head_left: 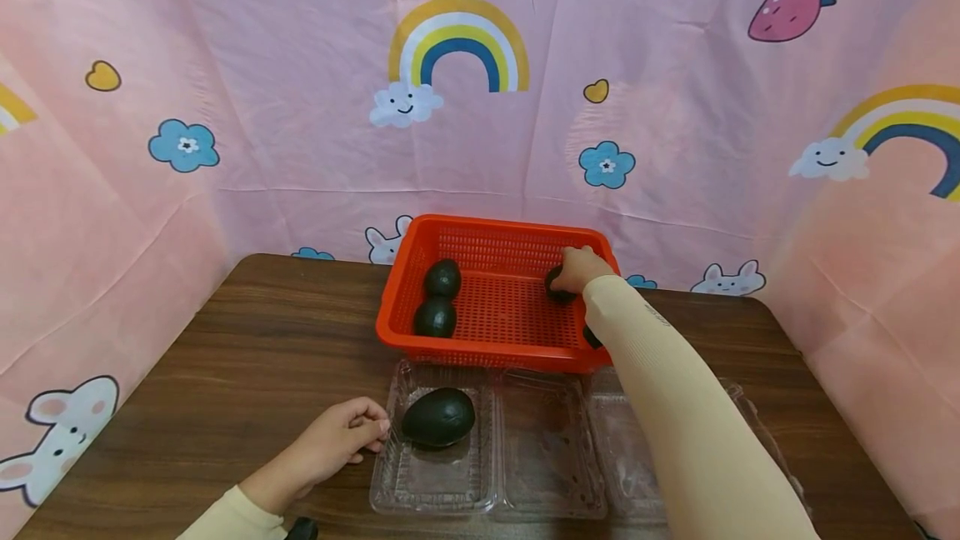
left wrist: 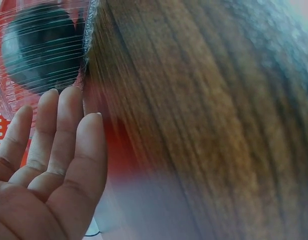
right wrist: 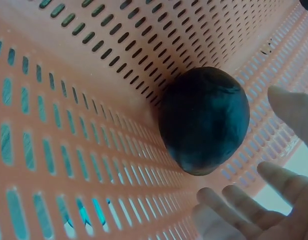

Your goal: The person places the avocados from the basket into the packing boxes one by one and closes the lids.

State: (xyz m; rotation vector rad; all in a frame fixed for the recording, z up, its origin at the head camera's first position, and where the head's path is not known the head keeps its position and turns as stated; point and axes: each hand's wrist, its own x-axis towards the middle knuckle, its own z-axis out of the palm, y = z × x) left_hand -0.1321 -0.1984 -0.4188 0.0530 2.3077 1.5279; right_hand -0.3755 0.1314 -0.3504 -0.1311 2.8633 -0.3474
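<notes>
In the orange-red basket [head_left: 495,348], my right hand [head_left: 583,270] reaches down at a dark green avocado [head_left: 557,285]. The right wrist view shows this avocado [right wrist: 204,120] lying near the basket's corner, with my thumb and fingers spread beside it and a gap between. My left hand [head_left: 333,444] rests on the table, its loosely bent fingertips right at the left rim of a clear plastic clamshell box [head_left: 442,490]. Inside that box lies another avocado [head_left: 439,417], seen through the ribbed plastic wall in the left wrist view.
Two more avocados, one [head_left: 442,278] behind the other [head_left: 435,317], sit at the basket's left end. The clamshell's lid [head_left: 551,457] lies opened to the right. Further clear packaging [head_left: 622,448] is partly hidden under my right arm. A patterned pink cloth [head_left: 315,65] surrounds the wooden table [head_left: 300,332].
</notes>
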